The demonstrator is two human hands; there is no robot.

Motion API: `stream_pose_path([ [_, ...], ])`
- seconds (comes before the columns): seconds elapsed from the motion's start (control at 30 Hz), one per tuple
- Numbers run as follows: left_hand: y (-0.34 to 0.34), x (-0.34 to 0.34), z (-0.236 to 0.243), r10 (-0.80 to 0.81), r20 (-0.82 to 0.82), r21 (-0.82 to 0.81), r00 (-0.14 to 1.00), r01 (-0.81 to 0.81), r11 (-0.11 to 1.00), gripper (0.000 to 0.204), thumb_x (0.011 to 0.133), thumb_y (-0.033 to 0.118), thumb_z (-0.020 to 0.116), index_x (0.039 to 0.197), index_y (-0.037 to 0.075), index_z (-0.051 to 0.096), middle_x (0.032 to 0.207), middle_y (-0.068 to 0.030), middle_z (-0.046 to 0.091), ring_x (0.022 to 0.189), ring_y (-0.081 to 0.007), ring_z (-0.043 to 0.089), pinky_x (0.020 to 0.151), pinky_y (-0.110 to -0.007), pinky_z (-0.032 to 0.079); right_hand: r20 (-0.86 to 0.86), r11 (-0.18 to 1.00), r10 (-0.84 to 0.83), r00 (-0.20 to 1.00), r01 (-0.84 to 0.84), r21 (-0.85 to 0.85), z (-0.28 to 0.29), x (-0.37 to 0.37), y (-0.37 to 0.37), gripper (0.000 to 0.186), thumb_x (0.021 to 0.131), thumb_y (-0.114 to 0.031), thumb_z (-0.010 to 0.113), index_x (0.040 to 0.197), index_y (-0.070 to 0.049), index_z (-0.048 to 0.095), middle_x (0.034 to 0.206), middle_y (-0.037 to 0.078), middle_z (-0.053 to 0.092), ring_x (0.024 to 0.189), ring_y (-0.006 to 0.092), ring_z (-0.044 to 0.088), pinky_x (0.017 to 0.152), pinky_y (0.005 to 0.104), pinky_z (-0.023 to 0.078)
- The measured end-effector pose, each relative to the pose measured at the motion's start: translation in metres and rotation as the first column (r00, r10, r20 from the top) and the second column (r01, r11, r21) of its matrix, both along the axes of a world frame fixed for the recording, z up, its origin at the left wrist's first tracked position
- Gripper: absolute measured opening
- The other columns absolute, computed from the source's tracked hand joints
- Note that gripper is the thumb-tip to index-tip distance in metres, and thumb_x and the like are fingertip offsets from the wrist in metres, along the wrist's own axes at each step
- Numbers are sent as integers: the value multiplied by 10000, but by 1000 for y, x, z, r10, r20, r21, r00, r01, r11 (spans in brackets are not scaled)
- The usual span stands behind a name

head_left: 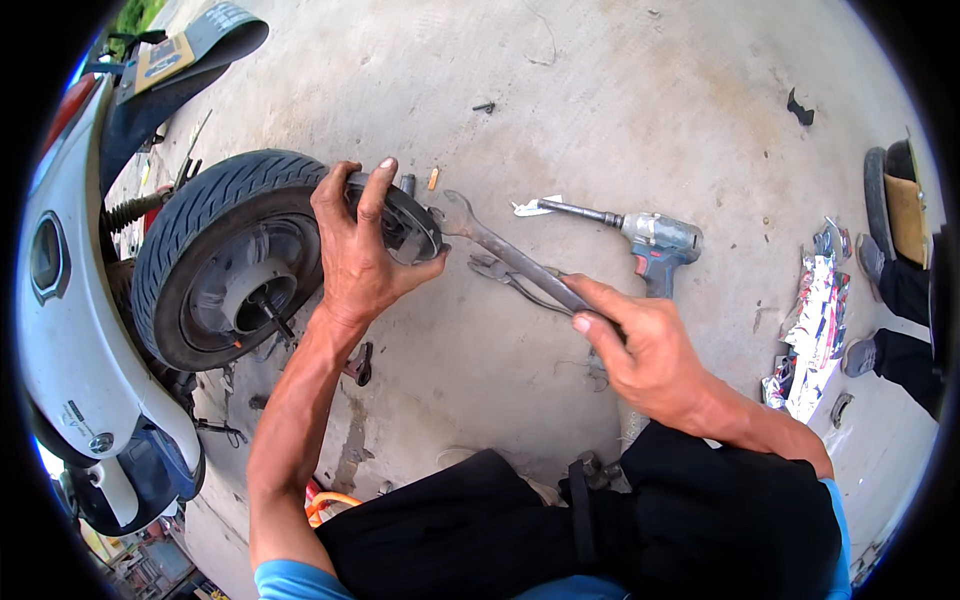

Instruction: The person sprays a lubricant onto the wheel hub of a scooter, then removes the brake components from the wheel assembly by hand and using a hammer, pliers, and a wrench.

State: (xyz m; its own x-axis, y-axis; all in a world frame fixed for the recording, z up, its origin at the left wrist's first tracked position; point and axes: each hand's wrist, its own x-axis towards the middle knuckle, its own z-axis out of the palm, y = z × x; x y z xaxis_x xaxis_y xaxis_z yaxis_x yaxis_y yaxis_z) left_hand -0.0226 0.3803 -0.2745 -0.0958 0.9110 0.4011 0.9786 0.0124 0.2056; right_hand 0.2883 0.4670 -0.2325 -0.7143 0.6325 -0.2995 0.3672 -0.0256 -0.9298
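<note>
My left hand (358,250) grips a round dark metal brake plate (410,225) held against the rear wheel (215,255) of a white scooter (70,330) lying on its side. My right hand (640,350) holds the handle of a long steel open-end wrench (505,250). The wrench's jaw sits at the plate's right edge. The wheel's black tyre and grey hub with a protruding axle (272,315) are to the left of my left hand.
On the concrete floor lie a grey cordless impact driver (650,240), pliers (505,275) under the wrench, small bolts, and crumpled printed packaging (815,330). Another person's legs and shoes (895,300) stand at the right edge. My black trousers fill the lower frame.
</note>
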Motion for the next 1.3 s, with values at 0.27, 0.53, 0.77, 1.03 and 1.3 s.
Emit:
stream_pose_path([
  [0.27,-2,6,6,-83,105,118,991,71,990,1247,498,234,995,1539,191,310,1440,-244,291,1276,-421,436,977,-522,523,-1,989,-71,998,70,-131,-5,7,10,371,1044,-169,588,1356,27,631,613,23,444,585,69,439,539,290,381],
  [0.53,-5,5,7,-36,128,99,991,23,995,1269,517,238,990,1556,165,264,1451,-247,279,1293,-429,426,1022,-529,513,-140,961,110,984,-69,266,-12,17,3,349,982,-64,651,1317,36,649,798,169,689,597,224,602,573,347,479],
  [0.77,-4,20,13,229,177,-124,957,-209,970,1243,584,259,949,1568,72,212,1449,-298,280,1353,-475,354,1121,-540,407,-131,799,103,986,-3,602,-10,8,1,341,944,-8,667,1276,52,620,912,219,709,739,367,695,602,388,551],
  [1.03,-1,16,14,293,214,-138,932,-268,953,1228,620,284,944,1575,67,203,1443,-279,290,1375,-458,335,1145,-539,375,-99,816,72,992,-2,578,-18,7,7,343,946,5,658,1279,74,613,826,203,683,657,354,654,562,422,503],
  [1.3,-3,19,15,310,211,-181,927,-274,945,1210,632,287,941,1564,31,213,1447,-256,308,1392,-425,342,1173,-519,365,-91,814,68,994,-3,581,-29,-3,9,324,966,-23,636,1272,82,610,806,243,664,680,406,654,586,458,509],
])
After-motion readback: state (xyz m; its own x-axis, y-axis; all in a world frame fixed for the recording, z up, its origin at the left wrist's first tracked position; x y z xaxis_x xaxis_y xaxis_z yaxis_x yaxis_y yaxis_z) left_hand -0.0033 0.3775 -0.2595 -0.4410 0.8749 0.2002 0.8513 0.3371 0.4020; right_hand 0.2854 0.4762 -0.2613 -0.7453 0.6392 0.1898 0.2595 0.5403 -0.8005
